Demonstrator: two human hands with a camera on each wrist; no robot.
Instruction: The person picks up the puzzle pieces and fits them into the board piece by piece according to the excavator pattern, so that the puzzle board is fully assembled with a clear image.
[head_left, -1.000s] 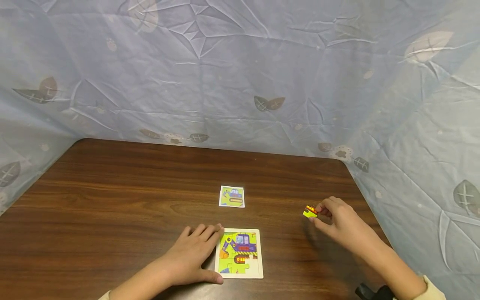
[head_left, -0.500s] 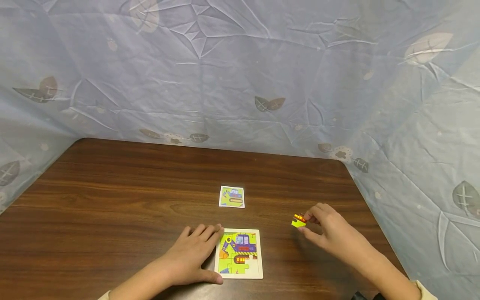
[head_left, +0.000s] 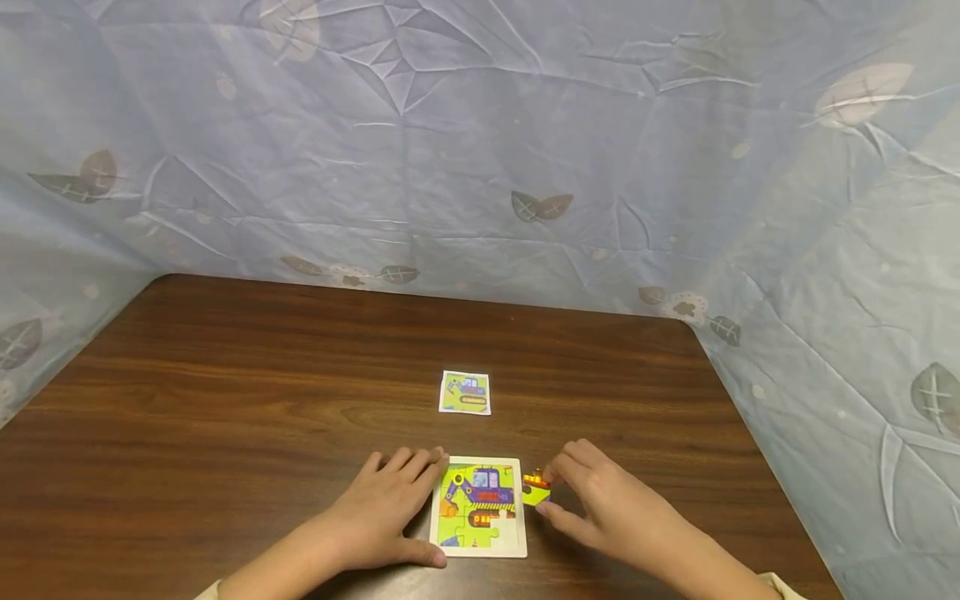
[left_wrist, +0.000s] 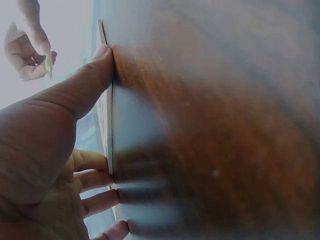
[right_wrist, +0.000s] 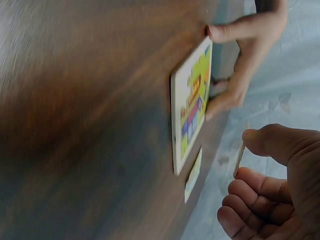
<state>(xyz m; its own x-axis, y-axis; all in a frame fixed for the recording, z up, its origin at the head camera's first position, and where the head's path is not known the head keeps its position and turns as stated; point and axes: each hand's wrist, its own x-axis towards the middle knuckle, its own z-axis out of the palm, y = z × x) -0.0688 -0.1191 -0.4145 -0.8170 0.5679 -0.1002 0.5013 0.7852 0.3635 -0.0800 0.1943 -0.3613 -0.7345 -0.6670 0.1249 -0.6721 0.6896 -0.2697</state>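
Observation:
On the wooden table lies a square puzzle board [head_left: 512,537] with a white rim, its pieces forming a purple digger on green; a bare white gap shows at its lower right. My left hand [head_left: 386,507] rests flat along the board's left side, thumb at the near corner and index finger at the far one. Between thumb and index finger, my right hand [head_left: 603,504] pinches a green, red and yellow jigsaw piece [head_left: 536,490] right beside the board's right rim. The right wrist view shows that jigsaw piece [right_wrist: 240,157] edge-on, raised above the table.
Behind the board, a small white-edged card [head_left: 465,393] with the same digger picture lies on the brown table [head_left: 300,358]. Grey-blue leaf-print cloth [head_left: 450,150] hangs along the back and sides of the table.
The right hand has carried the jigsaw piece leftward and nearer the person, from the table's right side to the board's right rim. The left hand and board have stayed put.

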